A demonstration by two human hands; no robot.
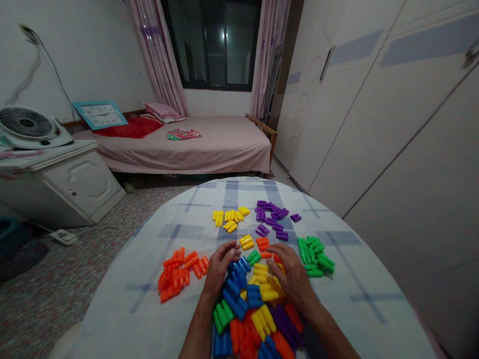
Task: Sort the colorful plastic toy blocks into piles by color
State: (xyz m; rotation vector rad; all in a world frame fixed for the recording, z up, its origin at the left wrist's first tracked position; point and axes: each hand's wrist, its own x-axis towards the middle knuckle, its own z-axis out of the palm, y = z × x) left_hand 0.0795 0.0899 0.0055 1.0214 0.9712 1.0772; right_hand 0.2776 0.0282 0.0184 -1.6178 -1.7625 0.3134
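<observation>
Far left, a fan (28, 124) sits on a white cabinet (82, 184), and a wall clock (100, 114) leans at the head of the bed (187, 154) beyond it. On the counter (123, 309), under a checked cloth, the orange group (172, 275) lies well left of my hands.

My left hand (220, 269) rests at the far end of the mixed heap (262, 319), its fingers (228, 249) curled together against the blue pieces (236, 273). I can't tell whether they are holding anything. The heap lies between and below my hands and runs lengthwise back toward my body, its pieces pointing in many directions. My left hand is nearer its blue side, and my right hand (290, 276) is nearer its yellow side.

Ahead of my hands sit the yellow group (228, 219) and the purple group (270, 217). A yellow pair (246, 242) lies just beyond my left hand, and a few orange pieces (262, 243) lie just beyond my right. My right fingers (279, 254) are spread apart over the heap's top edge, with the green group (312, 256) to their right. A wardrobe (355, 99) fills the far right.
</observation>
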